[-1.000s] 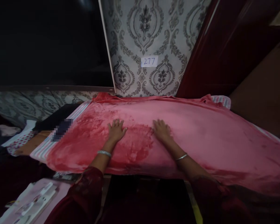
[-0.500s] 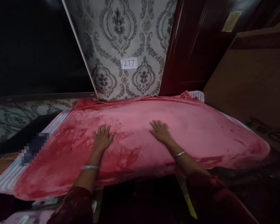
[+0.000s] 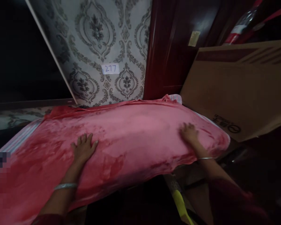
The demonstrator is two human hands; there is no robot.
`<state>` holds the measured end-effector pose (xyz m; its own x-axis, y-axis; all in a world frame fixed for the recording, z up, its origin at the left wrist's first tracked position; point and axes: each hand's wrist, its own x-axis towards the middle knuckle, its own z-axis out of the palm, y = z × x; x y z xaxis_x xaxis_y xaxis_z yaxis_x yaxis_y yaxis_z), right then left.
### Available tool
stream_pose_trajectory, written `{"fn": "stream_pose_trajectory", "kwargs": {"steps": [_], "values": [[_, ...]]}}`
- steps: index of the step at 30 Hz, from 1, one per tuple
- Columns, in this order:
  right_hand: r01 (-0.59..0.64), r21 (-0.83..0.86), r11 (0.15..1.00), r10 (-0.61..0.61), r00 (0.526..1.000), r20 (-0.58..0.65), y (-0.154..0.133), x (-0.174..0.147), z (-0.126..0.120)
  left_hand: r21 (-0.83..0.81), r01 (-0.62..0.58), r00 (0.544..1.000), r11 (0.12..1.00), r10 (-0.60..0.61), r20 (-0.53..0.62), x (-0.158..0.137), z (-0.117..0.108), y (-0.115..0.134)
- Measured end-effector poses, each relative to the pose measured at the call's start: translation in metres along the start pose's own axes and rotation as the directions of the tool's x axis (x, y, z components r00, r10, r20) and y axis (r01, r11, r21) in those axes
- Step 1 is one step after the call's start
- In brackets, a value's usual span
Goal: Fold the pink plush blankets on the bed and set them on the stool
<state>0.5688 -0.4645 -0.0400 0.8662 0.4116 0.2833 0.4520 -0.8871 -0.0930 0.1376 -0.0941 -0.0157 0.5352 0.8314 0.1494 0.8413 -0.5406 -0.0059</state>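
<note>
A pink-red plush cloth lies spread over a long flat surface, its nap brushed lighter in the middle and right, darker at the left. Under it, a striped cover shows at the left edge and the far right corner. My left hand rests palm down on the left part of the cloth, fingers spread. Toward the right end, my right hand lies on the cloth, fingers apart and slightly blurred. Neither hand grips anything. Each wrist wears a silver bangle.
Behind the cloth stands a patterned wall with a paper label reading 277. A dark screen is at the left. To the right are a large cardboard box and a bottle. A yellow strip hangs below the front edge.
My right hand has slid right across the cloth, away from my left hand, which stays on nearly the same patch. The view has turned to the right, showing more of the box and the bottle.
</note>
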Motion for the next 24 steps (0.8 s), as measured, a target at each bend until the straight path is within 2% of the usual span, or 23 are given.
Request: {"fn": "stream_pose_trajectory", "kwargs": {"steps": [2, 3, 5, 6, 8, 9, 10, 11, 13, 16, 18, 19, 21, 23, 24], "values": [[0.218, 0.1, 0.971, -0.224, 0.973, 0.049, -0.072, -0.011, -0.011, -0.014, -0.048, 0.999, 0.999, 0.048, -0.02, 0.006, -0.006, 0.018], [0.348, 0.155, 0.924, -0.363, 0.928, 0.078, -0.108, -0.019, -0.014, -0.016, -0.084, 0.996, 0.996, 0.084, -0.025, 0.009, -0.009, 0.03], [0.573, 0.254, 0.779, -0.611, 0.785, 0.106, -0.17, -0.035, -0.016, -0.006, -0.167, 0.986, 0.986, 0.167, -0.016, 0.013, -0.012, 0.059], [0.634, 0.282, 0.72, -0.68, 0.727, 0.102, -0.194, -0.042, -0.015, 0.005, -0.2, 0.98, 0.98, 0.2, -0.005, 0.014, -0.011, 0.072], [0.714, 0.315, 0.625, -0.769, 0.633, 0.088, -0.221, -0.047, -0.011, 0.042, -0.235, 0.972, 0.971, 0.234, 0.014, 0.014, -0.006, 0.094], [0.724, 0.318, 0.612, -0.78, 0.619, 0.093, -0.225, -0.044, -0.009, 0.066, -0.239, 0.971, 0.969, 0.239, 0.016, 0.013, -0.002, 0.1], [0.718, 0.314, 0.622, -0.774, 0.625, 0.105, -0.222, -0.037, -0.007, 0.09, -0.24, 0.971, 0.967, 0.24, 0.011, 0.013, 0.002, 0.104], [0.693, 0.304, 0.654, -0.748, 0.651, 0.125, -0.212, -0.025, -0.007, 0.111, -0.242, 0.97, 0.964, 0.243, 0.0, 0.012, 0.006, 0.105], [0.588, 0.265, 0.765, -0.638, 0.75, 0.177, -0.175, 0.005, -0.006, 0.139, -0.252, 0.966, 0.958, 0.257, -0.018, 0.013, 0.012, 0.103], [0.358, 0.175, 0.917, -0.394, 0.885, 0.247, -0.083, 0.05, -0.004, 0.159, -0.261, 0.961, 0.952, 0.271, -0.046, 0.015, 0.016, 0.098], [0.173, 0.098, 0.98, -0.194, 0.943, 0.269, -0.011, 0.068, 0.002, 0.155, -0.258, 0.961, 0.954, 0.27, -0.065, 0.016, 0.018, 0.097], [0.021, 0.035, 0.999, -0.03, 0.963, 0.269, 0.024, 0.072, 0.005, 0.151, -0.259, 0.959, 0.954, 0.272, -0.076, 0.017, 0.019, 0.097], [-0.183, -0.034, 0.983, 0.185, 0.951, 0.247, 0.086, 0.072, 0.012, 0.139, -0.258, 0.957, 0.956, 0.273, -0.098, 0.018, 0.021, 0.097], [-0.28, -0.055, 0.958, 0.286, 0.94, 0.189, 0.128, 0.067, 0.015, 0.133, -0.257, 0.956, 0.957, 0.271, -0.109, 0.018, 0.022, 0.098], [-0.316, -0.064, 0.947, 0.322, 0.934, 0.157, 0.138, 0.065, 0.015, 0.133, -0.256, 0.957, 0.958, 0.271, -0.109, 0.018, 0.022, 0.098]]}}
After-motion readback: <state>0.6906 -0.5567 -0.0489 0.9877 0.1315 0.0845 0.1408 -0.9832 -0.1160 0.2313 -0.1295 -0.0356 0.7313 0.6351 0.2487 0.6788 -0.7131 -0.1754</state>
